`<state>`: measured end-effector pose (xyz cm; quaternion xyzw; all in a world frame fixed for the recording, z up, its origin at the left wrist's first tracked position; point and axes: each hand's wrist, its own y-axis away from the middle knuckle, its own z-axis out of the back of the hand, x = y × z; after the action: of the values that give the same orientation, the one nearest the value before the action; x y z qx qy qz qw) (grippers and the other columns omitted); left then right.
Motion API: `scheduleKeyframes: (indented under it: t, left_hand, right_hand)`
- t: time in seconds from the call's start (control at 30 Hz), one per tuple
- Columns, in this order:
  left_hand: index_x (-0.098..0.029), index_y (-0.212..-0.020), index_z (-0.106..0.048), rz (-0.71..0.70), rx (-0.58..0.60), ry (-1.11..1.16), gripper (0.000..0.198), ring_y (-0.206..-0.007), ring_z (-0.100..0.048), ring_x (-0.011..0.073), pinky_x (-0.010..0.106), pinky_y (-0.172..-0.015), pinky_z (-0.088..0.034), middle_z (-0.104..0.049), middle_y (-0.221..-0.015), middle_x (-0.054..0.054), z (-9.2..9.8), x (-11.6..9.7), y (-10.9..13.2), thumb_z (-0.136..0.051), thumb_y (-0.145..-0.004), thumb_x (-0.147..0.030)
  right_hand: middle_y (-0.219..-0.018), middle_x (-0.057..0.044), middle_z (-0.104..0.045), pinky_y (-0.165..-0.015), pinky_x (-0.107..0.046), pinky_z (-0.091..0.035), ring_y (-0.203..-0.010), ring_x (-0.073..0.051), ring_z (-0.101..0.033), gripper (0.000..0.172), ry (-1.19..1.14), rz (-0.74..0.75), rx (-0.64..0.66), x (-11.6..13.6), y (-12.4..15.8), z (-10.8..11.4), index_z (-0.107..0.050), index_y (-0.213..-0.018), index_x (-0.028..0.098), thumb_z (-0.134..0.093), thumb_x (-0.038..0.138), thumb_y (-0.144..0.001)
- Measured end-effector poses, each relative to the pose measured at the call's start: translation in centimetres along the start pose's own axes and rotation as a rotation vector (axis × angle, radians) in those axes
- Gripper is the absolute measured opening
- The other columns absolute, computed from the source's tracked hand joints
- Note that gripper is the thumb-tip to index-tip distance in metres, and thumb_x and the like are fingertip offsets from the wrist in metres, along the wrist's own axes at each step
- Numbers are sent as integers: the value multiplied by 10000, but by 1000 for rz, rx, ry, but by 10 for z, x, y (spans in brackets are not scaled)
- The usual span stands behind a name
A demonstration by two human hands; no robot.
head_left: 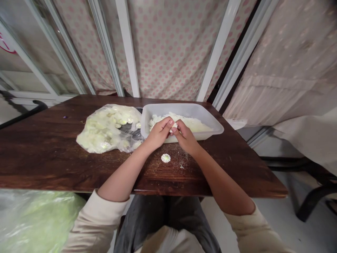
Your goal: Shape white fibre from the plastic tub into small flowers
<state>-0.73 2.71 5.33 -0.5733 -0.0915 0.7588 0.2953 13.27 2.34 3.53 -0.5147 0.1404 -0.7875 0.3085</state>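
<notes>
My left hand [159,133] and my right hand [185,136] meet over the front of a white plastic tub [213,133]. Their thumbs and fingers close on a small white piece [174,127], mostly hidden by the fingertips. Behind them, inside the tub, lies a heap of loose white bits [193,123]. On the table below my hands rests a small white flower-shaped piece [165,158] with a scalloped edge and pale green lines. Left of the tub, a clear plastic bag [97,131] holds many similar pale yellow-green and white pieces.
The dark wooden table [47,154] has crumbs scattered near its front. A large clear bag [39,221] with light green contents sits below the table at left. Dotted curtains [168,49] and a white frame stand behind, and a dark metal chair part [316,196] is at right.
</notes>
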Motion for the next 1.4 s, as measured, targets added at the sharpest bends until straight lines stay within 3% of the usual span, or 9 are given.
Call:
scheduleKeyframes:
  t: [0.2, 0.33, 0.43, 0.6, 1.07, 1.4]
  left_hand:
    - [-173, -626, -414, -6, -33, -38, 401, -554, -417, 91, 221, -558, -349, -451, -577, -12, -1, -1, 0, -320, -874, -474]
    - [-180, -663, -424, 34, 42, 10, 426, -550, -420, 99, 234, -556, -363, -464, -608, 2, 0, 0, 2, -254, -879, -506]
    - [-190, -716, -423, 66, 97, 22, 359, -572, -437, 106, 241, -562, -376, -485, -655, 7, 1, -1, 3, -305, -872, -491]
    - [-197, -717, -401, 73, 88, -4, 297, -573, -434, 103, 243, -566, -375, -466, -641, -5, 0, 1, 4, -355, -871, -447]
    - [-174, -637, -426, 22, 30, 42, 364, -493, -401, 70, 207, -510, -352, -487, -560, -23, -1, 0, -2, -339, -880, -431]
    - [-171, -639, -437, 30, -3, 68, 424, -481, -391, 76, 222, -489, -343, -472, -555, -15, -4, 1, 2, -307, -870, -502]
  right_hand:
    - [-711, -8, -579, -670, -297, -423, -716, -153, -560, 281, 29, -20, -14, 3, 0, -1, -413, -770, 222, -372, 480, -874]
    - [-637, 9, -543, -636, -284, -414, -645, -134, -534, 345, 0, -56, -60, 2, -1, -1, -400, -699, 215, -358, 513, -867]
    - [-589, 20, -499, -619, -273, -408, -601, -119, -509, 391, -61, -78, -109, 0, -2, 1, -411, -672, 205, -346, 540, -861]
    - [-561, 22, -475, -598, -269, -401, -571, -113, -500, 404, -77, -107, -138, 0, -3, 1, -430, -663, 198, -354, 543, -859]
    - [-656, 7, -541, -646, -282, -422, -663, -131, -546, 329, -24, -55, -30, 1, 0, -2, -439, -779, 205, -384, 521, -853]
    - [-619, 15, -515, -605, -269, -422, -609, -112, -538, 365, -135, -81, -56, 0, -1, -1, -463, -685, 193, -394, 510, -851]
